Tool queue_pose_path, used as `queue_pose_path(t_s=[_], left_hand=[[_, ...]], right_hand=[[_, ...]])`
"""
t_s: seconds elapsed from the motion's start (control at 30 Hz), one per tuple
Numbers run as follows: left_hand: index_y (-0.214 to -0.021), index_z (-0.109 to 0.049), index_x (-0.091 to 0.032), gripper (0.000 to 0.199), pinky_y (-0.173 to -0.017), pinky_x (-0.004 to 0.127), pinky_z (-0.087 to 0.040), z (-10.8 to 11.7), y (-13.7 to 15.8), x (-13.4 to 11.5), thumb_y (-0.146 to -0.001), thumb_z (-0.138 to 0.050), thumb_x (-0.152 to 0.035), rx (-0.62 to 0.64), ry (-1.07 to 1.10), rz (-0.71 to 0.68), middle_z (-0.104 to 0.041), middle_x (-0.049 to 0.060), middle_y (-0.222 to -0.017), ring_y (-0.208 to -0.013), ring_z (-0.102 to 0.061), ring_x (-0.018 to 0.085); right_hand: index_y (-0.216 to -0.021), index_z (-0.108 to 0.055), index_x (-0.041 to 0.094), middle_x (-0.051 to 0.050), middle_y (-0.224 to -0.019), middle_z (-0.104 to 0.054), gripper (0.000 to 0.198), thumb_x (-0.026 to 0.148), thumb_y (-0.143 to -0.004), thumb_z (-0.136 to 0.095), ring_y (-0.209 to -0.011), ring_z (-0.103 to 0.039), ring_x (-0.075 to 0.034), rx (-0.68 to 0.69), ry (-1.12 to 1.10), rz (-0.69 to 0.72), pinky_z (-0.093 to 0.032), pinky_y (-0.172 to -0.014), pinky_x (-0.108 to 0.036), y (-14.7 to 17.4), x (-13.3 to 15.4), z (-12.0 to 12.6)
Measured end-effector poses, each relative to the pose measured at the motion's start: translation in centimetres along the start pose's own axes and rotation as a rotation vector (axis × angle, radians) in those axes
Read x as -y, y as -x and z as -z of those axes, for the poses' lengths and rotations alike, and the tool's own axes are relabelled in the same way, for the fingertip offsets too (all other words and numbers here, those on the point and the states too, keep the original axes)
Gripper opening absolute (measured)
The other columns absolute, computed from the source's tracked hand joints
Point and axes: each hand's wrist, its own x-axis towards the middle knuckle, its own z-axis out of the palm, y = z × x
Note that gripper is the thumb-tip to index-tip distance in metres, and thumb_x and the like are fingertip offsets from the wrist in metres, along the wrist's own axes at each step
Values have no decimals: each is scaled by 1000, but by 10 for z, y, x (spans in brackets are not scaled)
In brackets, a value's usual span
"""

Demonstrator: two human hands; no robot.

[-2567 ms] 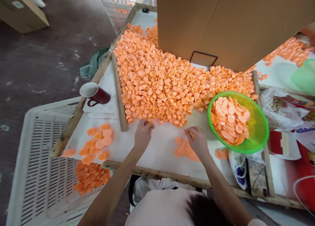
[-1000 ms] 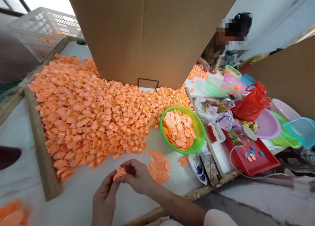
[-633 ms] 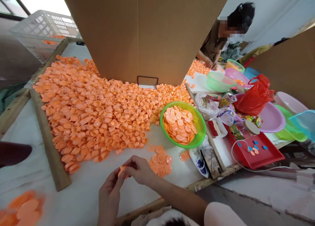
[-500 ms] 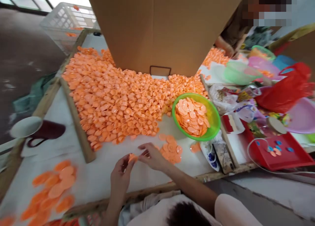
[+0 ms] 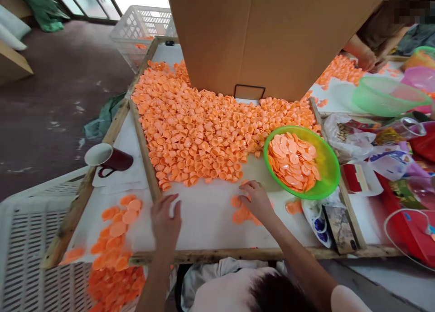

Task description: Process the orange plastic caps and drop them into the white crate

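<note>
My left hand [image 5: 166,219] is just above the white tabletop, beside the end of a wooden divider strip [image 5: 146,153]. Its thumb and fingers are apart and nothing shows between them. Over a small group of flat orange discs [image 5: 239,214] is my right hand [image 5: 257,201], fingers spread and reaching down at the discs' edge. Beyond both hands spreads a big heap of small orange cup-shaped pieces [image 5: 204,135]. To the right, a green bowl [image 5: 328,164] holds many flat orange discs [image 5: 292,160]. More orange discs [image 5: 117,228] lie left of my left hand.
A dark red mug [image 5: 117,160] lies on its side at left. The cardboard box [image 5: 272,35] rises behind the heap. White crates [image 5: 30,239] stand at the left. A phone [image 5: 340,228] and plastic bags [image 5: 350,139] lie at right. Another person's hands [image 5: 365,56] work beyond the box.
My hands, earlier together on a small orange piece, are now apart. The left is empty; the right has moved right to the discs. The view has shifted left.
</note>
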Motion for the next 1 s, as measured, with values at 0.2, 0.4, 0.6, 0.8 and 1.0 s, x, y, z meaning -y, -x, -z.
queue_pose_path(t_s=[0.2,0.4,0.6,0.8,1.0], left_hand=[[-100,-62,-17,23,-86,43,-42,-61,-28,-15,-82,-50,-26,54,-185,-24,-57,12,-98,-95,-53,28],[-103,-59,-17,23,-76,33,-44,-67,-23,3,-85,-50,-27,151,-142,2,-56,9,-96,-84,-56,21],[-99,-64,-19,27,-64,27,-42,-57,-9,5,-88,-44,-34,192,-107,64,-55,6,-88,-68,-55,15],[-73,-58,-18,27,-61,27,-41,-49,-10,-26,-87,-43,-35,211,267,290,-56,3,-69,-65,-53,16],[-61,-46,-19,36,-47,22,-31,-48,7,-87,-83,-47,-49,418,825,554,-43,-5,-48,-46,-39,10]], right_hand=[[-81,-62,18,-8,-95,-58,13,16,-71,-69,-90,-50,-23,148,119,-33,-41,-79,-34,5,22,-14],[-75,-54,19,-2,-75,-60,8,16,-75,-62,-73,-52,-18,246,-102,-144,-38,-64,-28,8,16,5],[-85,-58,21,1,-73,-56,6,22,-80,-56,-66,-51,-14,190,-282,-100,-39,-62,-27,7,12,7],[-81,-60,20,1,-72,-57,10,30,-79,-59,-65,-51,-12,225,-640,-158,-41,-59,-25,8,23,-20],[-81,-54,19,3,-68,-58,26,36,-69,-70,-59,-53,-10,254,-1087,-220,-44,-57,-25,-4,60,-29]])
